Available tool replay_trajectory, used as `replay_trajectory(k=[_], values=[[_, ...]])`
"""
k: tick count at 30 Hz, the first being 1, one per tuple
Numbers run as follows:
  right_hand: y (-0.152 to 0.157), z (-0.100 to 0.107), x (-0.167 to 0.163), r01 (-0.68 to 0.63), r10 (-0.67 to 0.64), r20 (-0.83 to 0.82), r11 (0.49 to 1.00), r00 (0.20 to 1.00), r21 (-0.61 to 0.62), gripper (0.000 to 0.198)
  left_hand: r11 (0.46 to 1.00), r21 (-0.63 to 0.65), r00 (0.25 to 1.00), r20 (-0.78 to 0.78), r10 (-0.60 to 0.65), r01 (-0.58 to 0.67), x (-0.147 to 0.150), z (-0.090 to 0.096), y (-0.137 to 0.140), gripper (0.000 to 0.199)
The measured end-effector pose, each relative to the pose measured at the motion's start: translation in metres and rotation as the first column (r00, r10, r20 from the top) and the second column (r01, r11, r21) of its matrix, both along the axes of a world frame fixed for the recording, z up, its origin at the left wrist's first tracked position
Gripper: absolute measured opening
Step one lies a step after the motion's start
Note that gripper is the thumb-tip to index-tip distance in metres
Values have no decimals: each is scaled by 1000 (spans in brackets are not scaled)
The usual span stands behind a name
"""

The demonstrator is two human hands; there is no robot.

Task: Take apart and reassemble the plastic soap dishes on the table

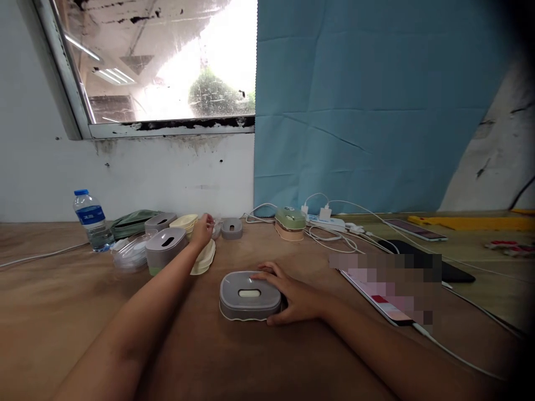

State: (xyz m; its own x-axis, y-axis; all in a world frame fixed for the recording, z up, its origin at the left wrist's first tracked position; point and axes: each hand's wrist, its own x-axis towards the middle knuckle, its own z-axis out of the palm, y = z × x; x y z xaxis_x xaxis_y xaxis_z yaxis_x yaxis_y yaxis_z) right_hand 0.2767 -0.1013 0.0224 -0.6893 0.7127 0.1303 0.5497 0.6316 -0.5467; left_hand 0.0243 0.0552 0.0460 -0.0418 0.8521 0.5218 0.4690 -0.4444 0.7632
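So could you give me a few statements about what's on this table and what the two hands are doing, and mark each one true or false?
1. The right hand rests against the grey lidded box nearest the person. True.
2. The left hand holds the water bottle. False: it reaches among the small pieces near the pale yellow lids, well to the right of the bottle.
3. The water bottle has a blue cap. True.
4. The green container sits at the table's near edge. False: it stands far back, beside the white cables.
5. A blue cloth hangs behind the table. True.
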Motion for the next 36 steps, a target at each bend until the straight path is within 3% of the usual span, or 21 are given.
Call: replay_trajectory(k=[4,6,8,10,13,17,24,27,33,36], values=[[0,-1,0,-5,6,-16,1000,1000,12,87,998,52,962,269,-48,35,6,-8,-48,18],[1,-1,-1,1,1,-51,999,999,49,93,989,34,917,371,-146,144,5,-13,-79,26],[1,-2,-5,29,-13,-138,993,990,117,92,917,-17,738,599,-310,399,0,-16,-107,32],[0,-1,-10,100,-47,-265,977,963,188,76,829,-35,567,746,-350,558,-7,-16,-127,35],[-3,0,-18,252,-135,-431,941,892,228,42,761,-39,466,811,-355,647,-14,-13,-141,33],[-10,2,-24,335,-179,-523,916,833,220,31,699,-36,433,807,-401,714,-15,-10,-145,28],[-15,5,-21,319,-105,-461,852,881,416,39,636,6,377,801,-465,772,-11,-12,-148,27],[-16,6,-19,331,-110,-452,833,885,444,41,626,-5,367,813,-451,780,-11,-12,-148,28],[-17,8,-17,242,-81,-378,883,922,402,55,638,-94,434,807,-401,764,-5,-16,-148,25],[-12,8,-15,264,-136,-349,899,927,349,57,666,-166,520,767,-376,727,-3,-21,-144,26]])
